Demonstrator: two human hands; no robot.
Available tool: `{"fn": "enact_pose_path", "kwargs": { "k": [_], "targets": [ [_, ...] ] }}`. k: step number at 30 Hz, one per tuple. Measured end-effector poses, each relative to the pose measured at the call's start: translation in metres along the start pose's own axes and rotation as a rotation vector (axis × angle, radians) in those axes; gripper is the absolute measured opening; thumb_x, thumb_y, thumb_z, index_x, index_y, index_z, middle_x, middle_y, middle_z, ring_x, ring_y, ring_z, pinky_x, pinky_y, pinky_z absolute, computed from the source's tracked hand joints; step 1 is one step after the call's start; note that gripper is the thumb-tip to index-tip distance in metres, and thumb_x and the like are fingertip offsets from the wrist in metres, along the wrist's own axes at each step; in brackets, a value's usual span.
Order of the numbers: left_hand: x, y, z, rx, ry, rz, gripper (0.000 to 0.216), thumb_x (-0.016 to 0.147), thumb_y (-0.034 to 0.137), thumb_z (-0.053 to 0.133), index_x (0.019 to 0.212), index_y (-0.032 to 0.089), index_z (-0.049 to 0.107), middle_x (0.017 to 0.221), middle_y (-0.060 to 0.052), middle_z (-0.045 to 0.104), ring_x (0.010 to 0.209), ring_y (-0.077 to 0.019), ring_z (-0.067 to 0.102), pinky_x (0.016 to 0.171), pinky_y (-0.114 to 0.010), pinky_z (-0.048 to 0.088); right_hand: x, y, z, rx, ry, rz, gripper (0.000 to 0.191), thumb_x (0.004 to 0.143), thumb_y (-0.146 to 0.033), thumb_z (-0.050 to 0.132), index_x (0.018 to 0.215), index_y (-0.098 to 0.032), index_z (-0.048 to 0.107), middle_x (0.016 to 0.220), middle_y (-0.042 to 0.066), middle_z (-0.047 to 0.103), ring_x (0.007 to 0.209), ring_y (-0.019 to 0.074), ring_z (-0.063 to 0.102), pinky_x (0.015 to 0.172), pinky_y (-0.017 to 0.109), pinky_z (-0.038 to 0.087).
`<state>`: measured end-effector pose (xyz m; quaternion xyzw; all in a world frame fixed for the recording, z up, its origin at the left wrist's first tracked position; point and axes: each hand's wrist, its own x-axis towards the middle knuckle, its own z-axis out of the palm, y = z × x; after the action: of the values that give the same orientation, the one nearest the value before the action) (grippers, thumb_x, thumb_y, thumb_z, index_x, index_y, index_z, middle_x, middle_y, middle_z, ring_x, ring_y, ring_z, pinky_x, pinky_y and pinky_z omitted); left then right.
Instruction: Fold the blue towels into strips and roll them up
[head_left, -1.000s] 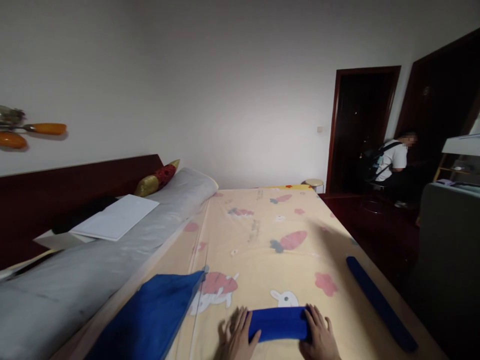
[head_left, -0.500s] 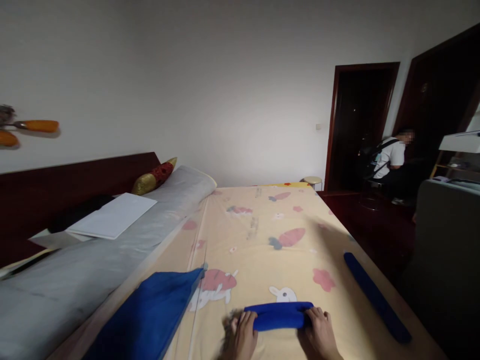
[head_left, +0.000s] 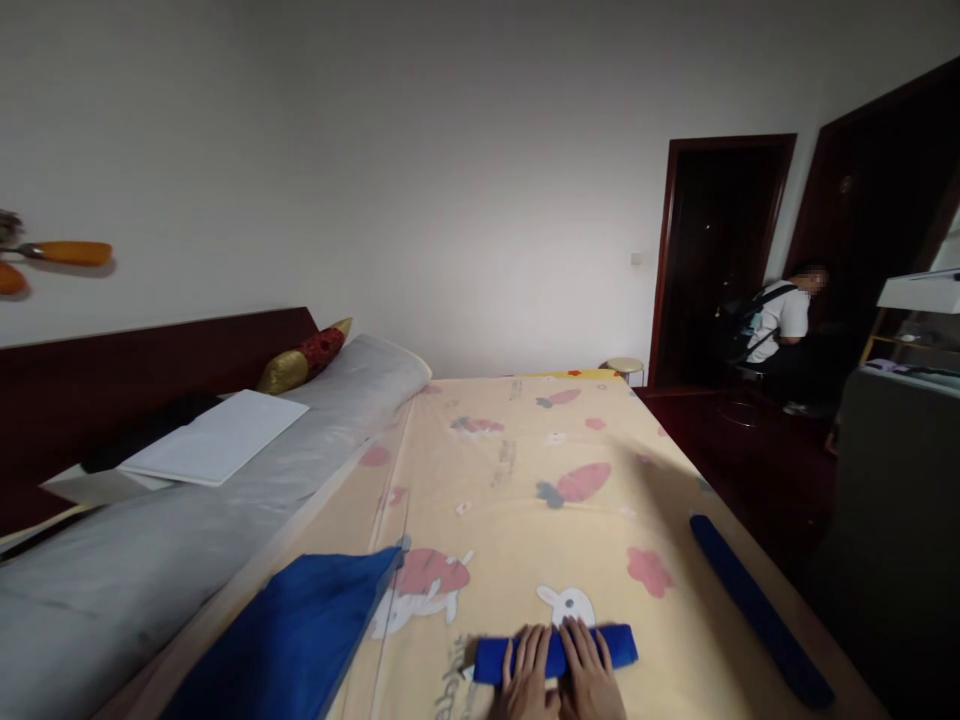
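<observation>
A short blue cloth roll (head_left: 621, 646) lies crosswise on the bed near the bottom of the head view. My left hand (head_left: 529, 672) rests on its middle, fingers stretched flat over the top. Close beside it, my right hand (head_left: 588, 668) presses on the same roll, its fingers also laid out straight. Both ends of the roll stick out past my hands. To the left is a spread blue cloth (head_left: 289, 630) with a pointed corner. A long, narrow blue strip (head_left: 757, 605) lies along the bed's right side.
The bed (head_left: 510, 540) has a printed cream sheet. Along its left side run a grey bolster-like cover (head_left: 315, 455), a white flat panel (head_left: 217, 437) and a red and gold cushion (head_left: 307, 358). A person (head_left: 780, 315) with a backpack sits by the doors, beyond a dark cabinet (head_left: 900, 510).
My hands have moved from the roll's two ends inward to its middle, flattening out on top. The roll looks narrower and sits slightly lower in view.
</observation>
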<state>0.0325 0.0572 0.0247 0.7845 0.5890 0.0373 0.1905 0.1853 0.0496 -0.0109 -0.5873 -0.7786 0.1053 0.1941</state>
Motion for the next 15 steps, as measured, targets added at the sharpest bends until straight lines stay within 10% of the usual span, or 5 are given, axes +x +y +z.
{"fn": "enact_pose_path", "kwargs": {
  "k": [15],
  "targets": [
    [-0.037,-0.053,-0.024,0.198,0.225,-0.128,0.062,0.083,0.030,0.040,0.143,0.035,0.028,0.154,0.003,0.031,0.143,-0.0253,0.025,0.115,-0.053,0.012,-0.036,0.067,-0.071,0.108,-0.012,0.101,0.056,0.083,-0.028,0.042,0.139,-0.032,0.042,0.145,0.004,0.044,0.136,0.0245,0.036,0.106,0.044,0.029]
  ]
}}
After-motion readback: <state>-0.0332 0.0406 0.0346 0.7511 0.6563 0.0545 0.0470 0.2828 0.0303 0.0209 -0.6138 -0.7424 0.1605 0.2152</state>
